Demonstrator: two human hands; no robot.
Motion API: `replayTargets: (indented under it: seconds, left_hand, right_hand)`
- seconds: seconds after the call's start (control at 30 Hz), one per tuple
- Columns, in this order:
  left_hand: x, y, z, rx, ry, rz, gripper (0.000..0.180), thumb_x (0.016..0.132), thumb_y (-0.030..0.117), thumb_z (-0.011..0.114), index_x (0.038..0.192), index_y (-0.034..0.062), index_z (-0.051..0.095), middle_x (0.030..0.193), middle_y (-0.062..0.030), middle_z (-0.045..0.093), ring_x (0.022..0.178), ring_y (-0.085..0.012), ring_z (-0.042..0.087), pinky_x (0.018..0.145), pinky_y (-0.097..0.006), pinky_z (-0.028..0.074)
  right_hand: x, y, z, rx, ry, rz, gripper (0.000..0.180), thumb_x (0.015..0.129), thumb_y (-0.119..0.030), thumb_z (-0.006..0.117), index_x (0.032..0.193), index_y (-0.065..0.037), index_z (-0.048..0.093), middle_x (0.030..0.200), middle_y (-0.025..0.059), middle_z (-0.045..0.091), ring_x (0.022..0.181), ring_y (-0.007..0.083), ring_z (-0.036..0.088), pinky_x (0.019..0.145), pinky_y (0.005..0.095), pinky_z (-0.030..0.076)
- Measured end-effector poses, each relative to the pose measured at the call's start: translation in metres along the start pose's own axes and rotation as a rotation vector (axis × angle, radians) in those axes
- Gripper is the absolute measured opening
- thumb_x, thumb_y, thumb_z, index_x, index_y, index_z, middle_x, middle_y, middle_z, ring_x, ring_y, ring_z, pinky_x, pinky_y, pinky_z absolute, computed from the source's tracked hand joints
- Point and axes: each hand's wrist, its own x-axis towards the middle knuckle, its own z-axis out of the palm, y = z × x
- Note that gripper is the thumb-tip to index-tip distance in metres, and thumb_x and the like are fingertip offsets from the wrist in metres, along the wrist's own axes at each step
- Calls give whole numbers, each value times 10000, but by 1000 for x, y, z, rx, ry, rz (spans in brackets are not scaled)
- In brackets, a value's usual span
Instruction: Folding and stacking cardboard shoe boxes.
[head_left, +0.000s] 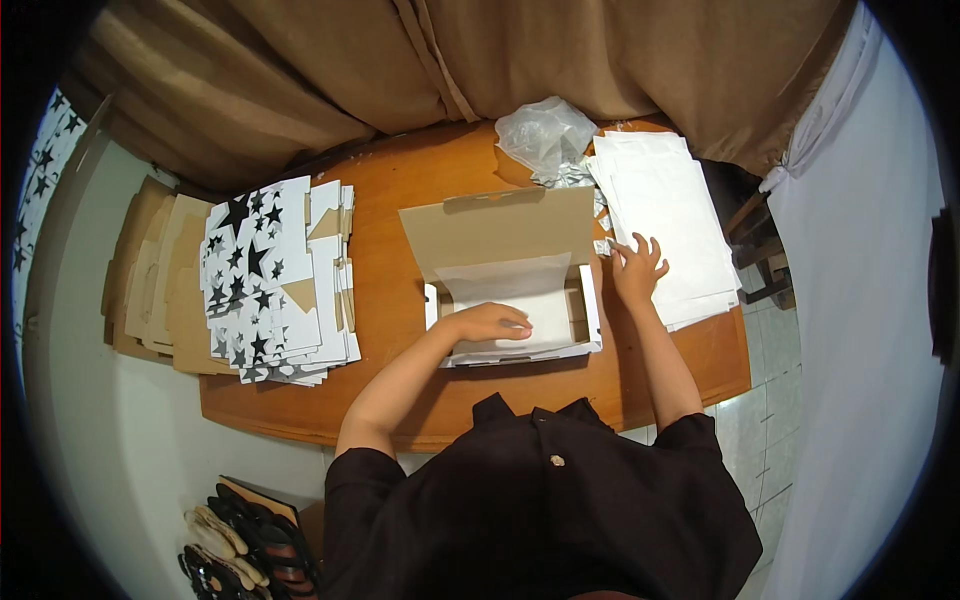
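Note:
A carton [434,310] with a white outside and brown inside stands on the table in front of me, its lid [490,225] raised toward the far side. White paper [505,278] lines it and stands up against the back. My left hand [490,322] lies over the paper inside the near part, fingers stretched to the right. Right of the carton, my right hand [638,272] has its thumb and forefinger pinched at a small white-and-silver sachet [602,247], the other fingers raised and spread. It hovers by the left edge of a stack of white sheets [670,220].
A crumpled clear plastic bag [545,135] and more small sachets lie at the back of the wooden table [385,400]. Star-printed flat cartons [265,285] are piled at left beside brown cardboard pieces [185,290]. Brown curtains [560,50] hang behind; shoes [250,545] sit lower left.

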Motion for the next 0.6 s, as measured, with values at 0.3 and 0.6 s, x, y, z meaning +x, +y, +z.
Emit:
replayTargets:
  seconds: [0.3, 0.6]
  left_hand:
    - [-46, 38, -11, 111, -28, -114, 263, 821, 266, 655, 950, 38, 682, 927, -104, 683, 907, -213, 626, 826, -329, 466]
    - [-11, 7, -5, 796, 544, 197, 142, 757, 239, 669, 794, 103, 649, 822, -58, 569, 851, -243, 541, 752, -370, 400]
  right_hand:
    - [-43, -8, -38, 446, 45, 113, 252, 865, -270, 557, 973, -74, 674, 1208, 57, 519, 1213, 264, 332, 996, 468, 147]
    - [-59, -37, -54, 562, 96, -5, 245, 849, -268, 581, 958, -67, 668, 1164, 53, 538, 1181, 244, 348, 968, 430, 179]
